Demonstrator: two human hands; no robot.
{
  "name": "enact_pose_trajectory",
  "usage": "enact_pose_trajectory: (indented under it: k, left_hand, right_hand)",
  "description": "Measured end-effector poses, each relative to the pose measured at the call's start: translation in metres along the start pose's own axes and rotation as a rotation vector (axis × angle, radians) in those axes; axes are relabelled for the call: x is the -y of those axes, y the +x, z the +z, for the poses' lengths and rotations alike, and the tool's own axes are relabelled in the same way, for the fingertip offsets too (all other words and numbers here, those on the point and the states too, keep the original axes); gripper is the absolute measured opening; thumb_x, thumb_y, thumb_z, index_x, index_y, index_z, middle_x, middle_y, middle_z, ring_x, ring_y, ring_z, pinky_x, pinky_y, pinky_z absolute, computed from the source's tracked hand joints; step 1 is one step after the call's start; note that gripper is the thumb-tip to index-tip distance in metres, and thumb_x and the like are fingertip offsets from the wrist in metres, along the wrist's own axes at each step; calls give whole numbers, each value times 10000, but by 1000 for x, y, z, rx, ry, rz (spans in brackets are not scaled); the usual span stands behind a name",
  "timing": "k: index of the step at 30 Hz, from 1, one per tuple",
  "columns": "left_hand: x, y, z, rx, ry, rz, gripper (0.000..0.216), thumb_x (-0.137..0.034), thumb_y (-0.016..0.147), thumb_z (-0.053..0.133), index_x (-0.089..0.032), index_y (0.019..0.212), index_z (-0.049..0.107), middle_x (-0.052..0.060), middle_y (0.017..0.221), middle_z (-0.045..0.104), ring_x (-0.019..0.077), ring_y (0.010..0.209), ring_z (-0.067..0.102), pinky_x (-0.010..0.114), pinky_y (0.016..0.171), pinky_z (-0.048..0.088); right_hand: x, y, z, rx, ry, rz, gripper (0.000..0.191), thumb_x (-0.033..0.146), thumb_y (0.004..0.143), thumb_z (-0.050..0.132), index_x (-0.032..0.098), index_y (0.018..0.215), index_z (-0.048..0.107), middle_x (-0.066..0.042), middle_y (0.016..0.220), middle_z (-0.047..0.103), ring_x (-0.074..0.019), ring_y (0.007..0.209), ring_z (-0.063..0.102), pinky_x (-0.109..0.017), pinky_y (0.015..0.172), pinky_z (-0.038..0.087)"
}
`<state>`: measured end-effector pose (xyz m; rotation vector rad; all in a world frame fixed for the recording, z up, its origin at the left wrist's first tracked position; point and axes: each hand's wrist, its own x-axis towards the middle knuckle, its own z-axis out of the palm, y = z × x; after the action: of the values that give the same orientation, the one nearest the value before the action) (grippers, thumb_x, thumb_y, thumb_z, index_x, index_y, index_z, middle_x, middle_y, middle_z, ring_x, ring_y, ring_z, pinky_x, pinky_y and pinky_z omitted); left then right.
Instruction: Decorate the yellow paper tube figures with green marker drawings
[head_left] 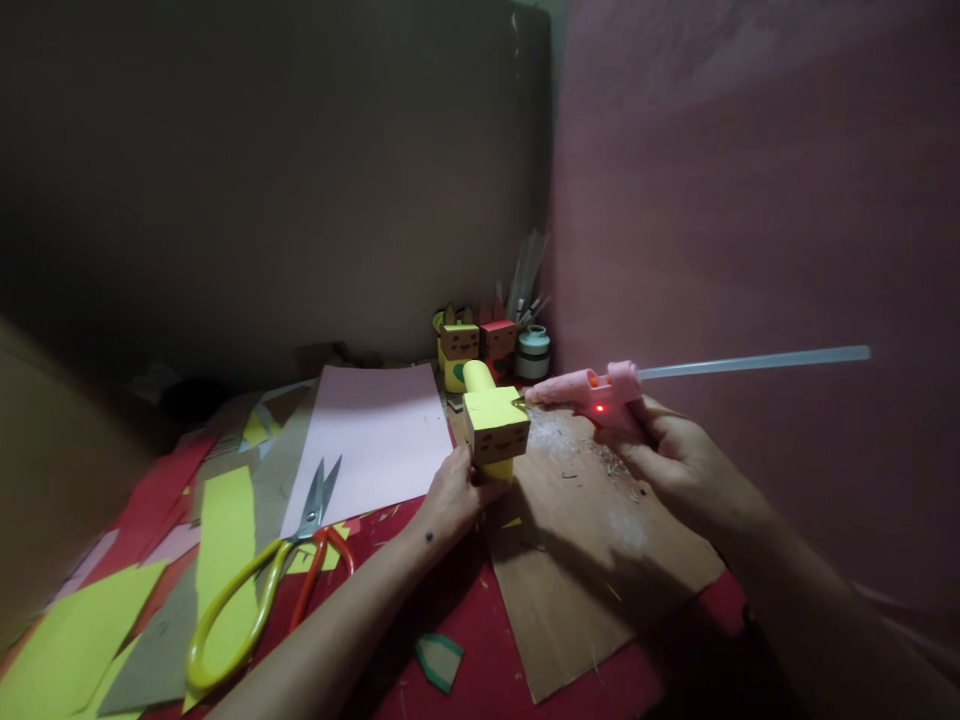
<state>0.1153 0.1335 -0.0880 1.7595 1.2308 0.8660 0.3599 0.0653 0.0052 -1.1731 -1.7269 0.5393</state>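
Observation:
My left hand (463, 492) is closed around the lower part of a yellow paper figure (496, 410). The figure has a box-shaped head with a brown face on its front side and a yellow cylinder behind it. In my right hand (679, 455) is a pink hot glue gun (577, 388) with a lit red light. A long clear glue stick (757, 362) juts out of its back. The gun's nozzle points left, at the right edge of the head's top face; whether it touches the paper is hard to tell.
Scissors (315, 515) with yellow and red handles lie at left among paper scraps and a pale pink sheet (375, 430). Under my hands is a cardboard piece (600, 560). Behind stand two box-headed figures (460, 345), a small jar (533, 352) and glue sticks (527, 275).

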Motion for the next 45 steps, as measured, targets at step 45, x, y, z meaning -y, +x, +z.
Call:
enact_pose_trajectory:
  k: [45]
  left_hand:
    - [-7,-1,2,-65,-109,-26,335,-291,719,781,-231,1026,661,96,1054,768,338,993,707,481,862,564]
  right_hand:
    - [0,2,1,-3,21,-2,299,348,948,656,237,1208,753,-68,1082,799,-261,909,726,-401,858,600]
